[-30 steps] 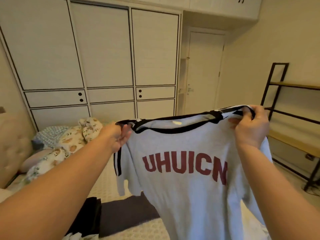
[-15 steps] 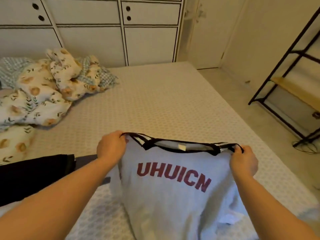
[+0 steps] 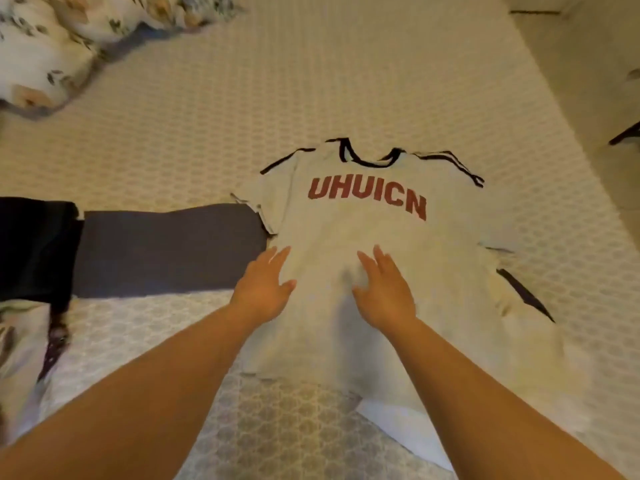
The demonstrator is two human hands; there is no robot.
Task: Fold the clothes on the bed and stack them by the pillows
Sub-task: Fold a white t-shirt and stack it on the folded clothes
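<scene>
- Shirt (image 3: 363, 258) lies flat, face up, unfolded on the bed (image 3: 346, 81).
- Left hand (image 3: 263, 289) and right hand (image 3: 384, 292), fingers straight, press its middle; nothing is pinched.
- Dark clothes (image 3: 156, 247) left of the hands look unfolded; folding and stacking remain.

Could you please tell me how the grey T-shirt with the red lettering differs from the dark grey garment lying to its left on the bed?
The T-shirt is light grey with red lettering and black trim; the dark garment is plain charcoal. The T-shirt lies spread out face up with sleeves showing, while the dark garment looks like a flat rectangular shape. The left hand and right hand press flat on the T-shirt; nothing touches the dark garment. Both lie on the bed, and the T-shirt's sleeve overlaps the dark garment's edge.
</scene>
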